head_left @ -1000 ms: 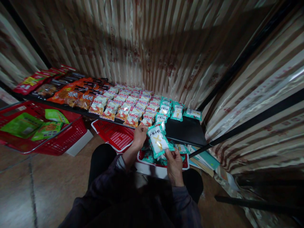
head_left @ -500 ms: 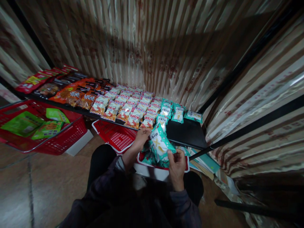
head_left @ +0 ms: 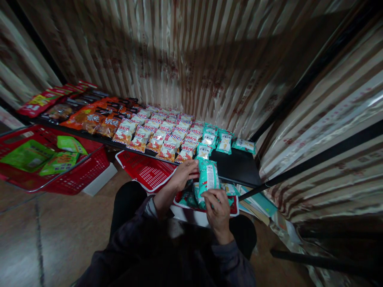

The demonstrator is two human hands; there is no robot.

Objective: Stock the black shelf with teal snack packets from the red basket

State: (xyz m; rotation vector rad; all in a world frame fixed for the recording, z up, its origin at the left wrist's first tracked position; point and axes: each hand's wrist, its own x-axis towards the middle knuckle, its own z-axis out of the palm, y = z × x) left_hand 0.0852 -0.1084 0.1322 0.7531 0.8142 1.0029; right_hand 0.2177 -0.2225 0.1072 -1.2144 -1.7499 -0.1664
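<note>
Gripping the teal bag (head_left: 208,175) at its lower end, the right hand (head_left: 218,211) was closed; the left hand (head_left: 186,175) touched its upper side, fingers extended.

From my feed, the teal packet (head_left: 208,177) at centre looks like glossy plastic; the shelf (head_left: 236,165) toward one o'clock, smooth and dark.

Dim, shadowed, perhaps slightly blurred

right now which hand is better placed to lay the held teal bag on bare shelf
Likely the right hand: it grips the teal bag low, on the side facing the bare shelf; the left hand is at the opposite edge.
</note>
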